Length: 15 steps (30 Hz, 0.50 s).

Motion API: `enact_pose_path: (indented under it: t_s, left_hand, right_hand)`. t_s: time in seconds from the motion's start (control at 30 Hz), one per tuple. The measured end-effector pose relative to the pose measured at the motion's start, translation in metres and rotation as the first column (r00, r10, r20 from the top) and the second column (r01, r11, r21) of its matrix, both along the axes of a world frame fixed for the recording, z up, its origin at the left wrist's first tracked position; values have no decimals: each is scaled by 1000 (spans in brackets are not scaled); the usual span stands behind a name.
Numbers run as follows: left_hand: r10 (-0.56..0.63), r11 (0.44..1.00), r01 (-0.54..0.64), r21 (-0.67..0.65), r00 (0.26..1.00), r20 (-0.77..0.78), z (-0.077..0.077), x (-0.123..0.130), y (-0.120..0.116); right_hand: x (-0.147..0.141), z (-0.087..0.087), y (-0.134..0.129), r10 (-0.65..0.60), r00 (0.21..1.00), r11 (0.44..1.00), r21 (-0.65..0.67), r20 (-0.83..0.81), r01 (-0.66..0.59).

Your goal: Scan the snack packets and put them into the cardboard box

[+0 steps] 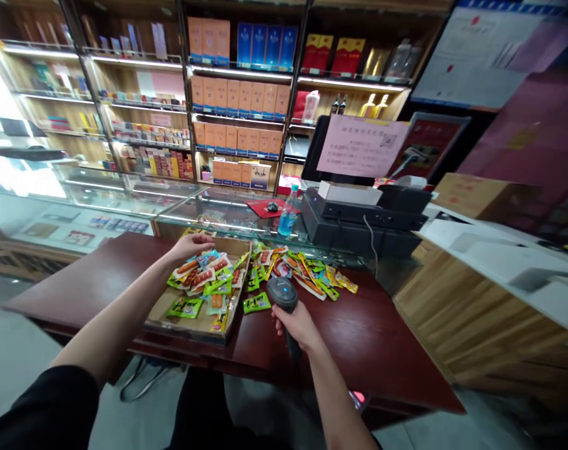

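My right hand (pixel 300 325) is wrapped round the handle of a dark grey barcode scanner (pixel 283 294), which is held above the dark red table. My left hand (pixel 190 247) is over the far left part of a shallow cardboard box (pixel 164 310); its fingers are curled together, and anything between them is hidden. Inside the box lies a pile of packaged sausage snacks (pixel 204 275) in green, red and clear wrappers. Right of the box, more snack packets (pixel 307 272) are heaped on the table. A single green packet (pixel 256 303) lies between the box and the scanner.
The table (pixel 359 337) adjoins a glass display counter (pixel 181 203). A blue-liquid bottle (pixel 288 215), a mouse (pixel 272 207) on a red mat, and a monitor with a pink notice (pixel 359 147) stand behind. Shelves of boxed goods (pixel 239 94) line the wall.
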<state>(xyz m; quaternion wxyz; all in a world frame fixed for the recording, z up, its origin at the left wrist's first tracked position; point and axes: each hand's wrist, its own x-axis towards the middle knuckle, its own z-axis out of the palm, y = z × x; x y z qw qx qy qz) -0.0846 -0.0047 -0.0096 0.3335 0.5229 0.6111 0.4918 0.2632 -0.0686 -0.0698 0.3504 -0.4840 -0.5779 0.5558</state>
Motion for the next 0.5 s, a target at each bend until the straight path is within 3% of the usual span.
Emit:
enact_pose_path:
  t_s: [0.1, 0.17, 0.23, 0.3, 0.4, 0.43, 0.5]
  left_hand:
    - [-161, 987, 162, 4, 982, -102, -14, 44, 11]
    - [-260, 963, 270, -4, 924, -280, -20, 82, 17]
    - [-333, 927, 375, -28, 784, -525, -25, 120, 19]
    - [-391, 880, 458, -126, 551, -737, -31, 154, 18]
    - [-430, 853, 398, -337, 170, -887, -45, 188, 15]
    - [-446, 851, 354, -388, 97, -890, -51, 194, 14]
    - [-499, 833, 339, -437, 118, -859, -61, 201, 15]
  right_hand:
    - [7, -1, -1, -26, 1000, 1000, -3, 12, 26]
    - [15, -3, -1, -58, 998, 998, -4, 21, 58]
    - [24, -7, -2, -95, 995, 995, -8, 30, 96]
    - [35, -11, -3, -134, 990, 991, -16, 37, 135]
    - [51, -15, -7, -187, 982, 982, -15, 37, 187]
    - [56, -16, -8, -200, 979, 980, -11, 33, 200]
    - [66, -17, -11, -221, 975, 975, 1, 22, 221]
